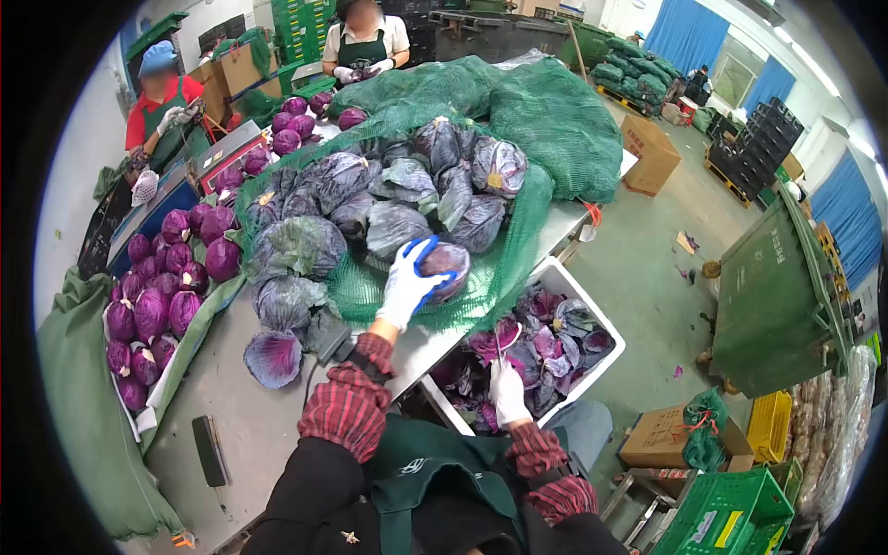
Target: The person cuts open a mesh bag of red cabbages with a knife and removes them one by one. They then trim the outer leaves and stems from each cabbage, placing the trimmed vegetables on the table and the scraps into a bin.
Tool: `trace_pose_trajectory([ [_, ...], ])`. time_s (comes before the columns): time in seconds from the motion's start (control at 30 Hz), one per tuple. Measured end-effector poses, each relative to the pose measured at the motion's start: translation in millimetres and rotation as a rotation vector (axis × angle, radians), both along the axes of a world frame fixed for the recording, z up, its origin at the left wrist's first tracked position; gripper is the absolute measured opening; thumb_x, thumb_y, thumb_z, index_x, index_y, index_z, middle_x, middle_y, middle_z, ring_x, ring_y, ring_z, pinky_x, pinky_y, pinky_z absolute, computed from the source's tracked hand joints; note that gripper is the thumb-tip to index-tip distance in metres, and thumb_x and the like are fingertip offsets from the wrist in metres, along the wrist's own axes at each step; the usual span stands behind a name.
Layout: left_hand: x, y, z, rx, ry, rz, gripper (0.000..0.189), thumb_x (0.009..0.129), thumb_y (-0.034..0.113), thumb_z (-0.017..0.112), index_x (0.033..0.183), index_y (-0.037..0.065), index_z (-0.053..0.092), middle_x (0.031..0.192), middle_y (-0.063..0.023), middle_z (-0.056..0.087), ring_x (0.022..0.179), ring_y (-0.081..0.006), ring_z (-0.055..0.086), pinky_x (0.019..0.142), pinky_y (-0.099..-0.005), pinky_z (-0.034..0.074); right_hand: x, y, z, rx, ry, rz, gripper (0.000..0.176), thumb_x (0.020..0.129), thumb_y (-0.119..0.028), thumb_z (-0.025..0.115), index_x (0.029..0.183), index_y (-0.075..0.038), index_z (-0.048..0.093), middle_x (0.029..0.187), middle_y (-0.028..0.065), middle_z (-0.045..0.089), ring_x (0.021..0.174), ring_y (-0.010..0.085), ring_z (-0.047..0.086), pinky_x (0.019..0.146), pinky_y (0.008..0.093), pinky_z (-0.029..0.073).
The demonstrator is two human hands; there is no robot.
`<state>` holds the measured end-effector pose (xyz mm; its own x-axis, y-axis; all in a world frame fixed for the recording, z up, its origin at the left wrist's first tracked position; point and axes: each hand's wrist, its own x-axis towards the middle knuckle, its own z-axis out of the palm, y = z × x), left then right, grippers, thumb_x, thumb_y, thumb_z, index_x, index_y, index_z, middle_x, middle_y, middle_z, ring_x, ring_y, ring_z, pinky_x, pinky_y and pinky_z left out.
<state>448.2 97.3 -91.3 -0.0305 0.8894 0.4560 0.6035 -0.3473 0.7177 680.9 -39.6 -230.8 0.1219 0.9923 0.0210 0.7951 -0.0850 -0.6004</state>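
My left hand (409, 285), in a white and blue glove, grips a red cabbage (450, 266) at the near edge of an opened green mesh bag (370, 294). Over the white bin, my right hand (508, 393), in a white glove, is closed around a knife (500, 344) with its thin blade pointing away from me. Beyond my left hand, several untrimmed cabbages (396, 228) with dull outer leaves are heaped on the mesh. The white bin (606, 319) beside the table is full of loose purple leaves (555, 356).
Peeled purple cabbages (153, 310) fill a lined container at left. A loose leaf (274, 358) and a dark, narrow object (210, 450) lie on the metal table (264, 425). Full mesh bags (555, 129) stand behind. Two co-workers (368, 42) work across the table. A green wheeled bin (782, 291) is right.
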Motion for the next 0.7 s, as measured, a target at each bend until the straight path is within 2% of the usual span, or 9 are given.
trace_pose_trajectory([
  [0.03,-7.2,-0.9,-3.1,0.015,0.023,-0.033,0.072,0.068,0.026,0.083,0.131,0.004,0.054,0.131,-0.0129,0.053,0.121,-0.0266,0.05,0.101,-0.0377,0.042,3.8,-9.3,-4.0,-0.041,-0.006,-0.002,0.041,0.098,-0.036,0.041,0.095,0.001,0.057,0.075,0.0247,0.064,0.073,0.0432,0.063,0.066,0.0505,0.05],
  [0.13,-12.0,-13.6,14.2,-0.329,-0.879,-0.352,0.063,0.077,0.011,0.077,0.133,0.0,0.051,0.128,-0.0085,0.055,0.115,-0.0171,0.052,0.099,-0.0305,0.043,15.6,-15.4,21.8,-0.178,0.166,-0.069,0.036,0.091,-0.033,0.054,0.098,0.003,0.056,0.084,0.0254,0.063,0.083,0.0407,0.064,0.073,0.0469,0.051],
  [0.23,-15.4,-38.4,57.3,-0.252,-0.77,-0.265,0.066,0.074,0.008,0.078,0.133,-0.002,0.049,0.13,-0.0117,0.053,0.117,-0.0192,0.052,0.104,-0.0305,0.039,21.3,-11.2,69.4,-0.115,0.098,-0.032,0.033,0.085,-0.024,0.062,0.104,0.002,0.057,0.096,0.0237,0.063,0.083,0.0417,0.063,0.076,0.0463,0.05],
  [0.3,-21.2,-60.5,76.0,-0.158,-0.693,-0.313,0.07,0.07,0.011,0.08,0.133,0.001,0.051,0.132,-0.0099,0.053,0.123,-0.0208,0.048,0.106,-0.0334,0.037,22.5,-10.1,86.3,0.281,0.25,0.11,0.035,0.088,-0.02,0.064,0.119,-0.006,0.057,0.082,0.0107,0.062,0.062,0.016,0.06,0.062,0.0308,0.05],
  [0.37,-31.6,-86.5,85.7,-0.069,-0.347,-0.314,0.075,0.07,0.017,0.079,0.136,0.0,0.047,0.136,-0.0105,0.049,0.128,-0.0216,0.043,0.111,-0.0346,0.031,11.7,-18.8,131.5,0.137,0.672,0.127,0.048,0.091,-0.019,0.063,0.137,-0.016,0.049,0.083,0.0049,0.058,0.061,0.0089,0.051,0.058,0.0243,0.046],
  [0.4,-34.9,-94.4,79.0,-0.057,-0.216,-0.286,0.08,0.066,0.021,0.082,0.135,0.001,0.048,0.136,-0.0118,0.05,0.13,-0.024,0.042,0.111,-0.0358,0.03,8.7,-22.8,146.5,0.041,0.542,0.144,0.052,0.094,-0.023,0.057,0.144,-0.021,0.04,0.087,0.0148,0.062,0.069,0.033,0.061,0.064,0.036,0.05],
  [0.43,-35.9,-101.9,66.3,-0.007,-0.094,-0.248,0.079,0.062,0.021,0.085,0.132,0.004,0.053,0.133,-0.0137,0.052,0.128,-0.0275,0.044,0.108,-0.0383,0.035,4.9,-20.0,123.8,0.255,0.375,0.192,0.055,0.094,-0.025,0.057,0.144,-0.017,0.039,0.09,0.0176,0.064,0.07,0.0364,0.062,0.062,0.0396,0.05],
  [0.57,-29.1,-113.9,21.1,0.008,0.151,-0.223,0.076,0.065,0.03,0.083,0.132,0.008,0.055,0.133,-0.0162,0.051,0.127,-0.0324,0.044,0.106,-0.0407,0.037,-23.7,-22.5,106.7,0.202,0.075,0.191,0.055,0.094,-0.027,0.053,0.135,0.007,0.038,0.085,0.0249,0.063,0.073,0.0391,0.064,0.063,0.0448,0.052],
  [0.7,-10.7,-109.9,28.2,-0.094,0.077,-0.244,0.067,0.067,0.032,0.081,0.127,0.011,0.06,0.131,-0.0172,0.05,0.122,-0.0336,0.046,0.102,-0.0438,0.04,-44.6,-9.7,107.1,0.306,0.07,0.136,0.041,0.096,-0.028,0.05,0.117,0.007,0.054,0.09,0.0231,0.066,0.076,0.0361,0.066,0.065,0.0442,0.053],
])
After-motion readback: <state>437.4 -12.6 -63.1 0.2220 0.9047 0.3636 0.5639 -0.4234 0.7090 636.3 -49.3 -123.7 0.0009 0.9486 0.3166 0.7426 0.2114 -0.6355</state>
